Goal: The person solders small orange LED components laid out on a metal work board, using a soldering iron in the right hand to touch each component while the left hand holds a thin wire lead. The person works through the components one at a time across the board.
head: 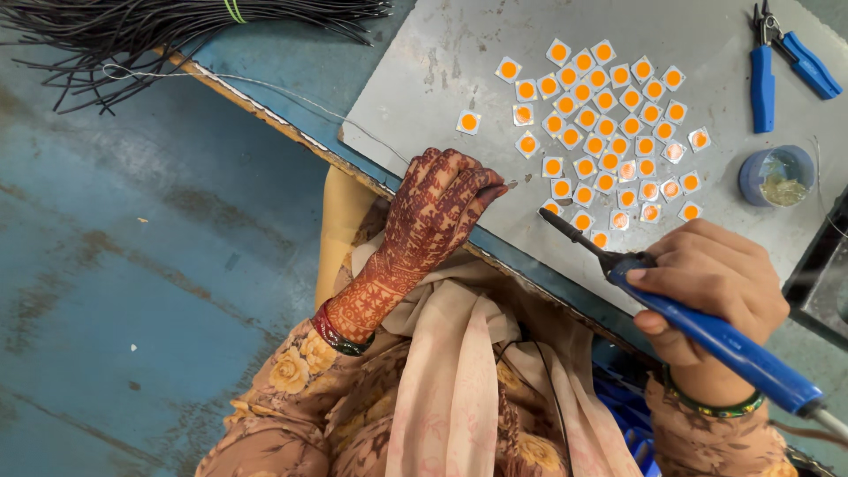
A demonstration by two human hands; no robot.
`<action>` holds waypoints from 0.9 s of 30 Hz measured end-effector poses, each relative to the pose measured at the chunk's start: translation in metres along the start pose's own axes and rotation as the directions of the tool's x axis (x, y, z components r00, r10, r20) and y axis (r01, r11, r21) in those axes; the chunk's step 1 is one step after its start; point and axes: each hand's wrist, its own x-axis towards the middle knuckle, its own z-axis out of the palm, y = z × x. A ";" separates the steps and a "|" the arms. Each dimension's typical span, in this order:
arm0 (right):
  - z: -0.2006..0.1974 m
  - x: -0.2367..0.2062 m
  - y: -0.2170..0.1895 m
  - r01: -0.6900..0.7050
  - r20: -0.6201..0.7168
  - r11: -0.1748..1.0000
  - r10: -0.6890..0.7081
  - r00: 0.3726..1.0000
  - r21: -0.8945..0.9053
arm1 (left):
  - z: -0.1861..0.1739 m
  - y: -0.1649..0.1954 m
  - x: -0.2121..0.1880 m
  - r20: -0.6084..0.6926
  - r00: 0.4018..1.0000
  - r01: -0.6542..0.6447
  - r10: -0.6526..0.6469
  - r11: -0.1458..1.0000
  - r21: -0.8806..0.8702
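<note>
Draped peach scarf (450, 371) aside, the right hand (715, 287) fist-grips a blue soldering iron (707, 331), tip at the nearest orange LED chips (601, 132), while the left hand (437, 208) pinches solder wire (502, 186), best fed steadily to the tip.

There is one view only, from a camera worn on the person's head, looking almost straight down over the chest and lap onto the near edge of the desk (495, 256), which runs slantwise across the picture. It sits close: the left hand (437, 208) and right hand (715, 283) fill the lower middle, the grey work sheet (424, 97) lies above them, and the blue floor (132, 265) takes up the left side.
</note>
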 end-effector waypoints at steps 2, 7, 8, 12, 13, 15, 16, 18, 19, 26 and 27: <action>0.000 0.001 0.001 0.019 0.021 1.000 -0.019 1.000 0.003 | -0.001 -0.001 0.000 0.013 1.000 -0.009 0.009 1.000 0.015; -0.002 -0.011 0.011 0.080 -0.055 0.997 -0.080 0.995 0.004 | 0.001 -0.003 -0.002 -0.011 1.000 0.006 -0.006 1.000 -0.010; -0.004 -0.017 0.011 0.056 -0.137 0.998 -0.054 0.989 0.015 | 0.001 -0.004 -0.002 -0.018 1.000 0.007 -0.007 1.000 -0.018; -0.014 -0.040 0.024 0.117 -0.350 0.993 -0.106 0.931 0.012 | 0.001 -0.003 -0.001 0.003 1.000 0.026 -0.026 1.000 -0.017; -0.016 -0.046 0.029 0.133 -0.366 0.991 -0.122 0.923 0.005 | 0.001 -0.002 0.000 -0.004 1.000 0.024 -0.024 0.999 -0.038; -0.018 -0.054 0.042 0.131 -0.367 0.991 -0.121 0.922 0.003 | -0.002 0.000 0.001 -0.019 1.000 0.021 -0.023 0.997 -0.078; -0.018 -0.057 0.049 0.134 -0.391 0.991 -0.123 0.912 0.000 | -0.004 0.001 0.002 -0.004 0.999 0.033 -0.033 0.995 -0.090; -0.013 -0.059 0.063 0.119 -0.507 0.993 -0.096 0.857 0.014 | -0.007 0.003 0.003 0.027 0.998 0.053 -0.051 0.992 -0.112; -0.011 -0.058 0.068 0.098 -0.551 0.994 -0.061 0.832 0.039 | -0.008 0.004 0.005 0.047 0.997 0.061 -0.056 0.992 -0.107; 0.005 -0.032 0.065 -0.186 -0.490 0.967 0.249 0.835 0.174 | 0.006 0.004 0.030 0.075 0.993 0.091 -0.090 0.996 -0.005; 0.006 -0.029 0.065 -0.220 -0.472 0.955 0.291 0.832 0.199 | 0.009 0.003 0.035 0.068 0.993 0.094 -0.095 0.995 0.018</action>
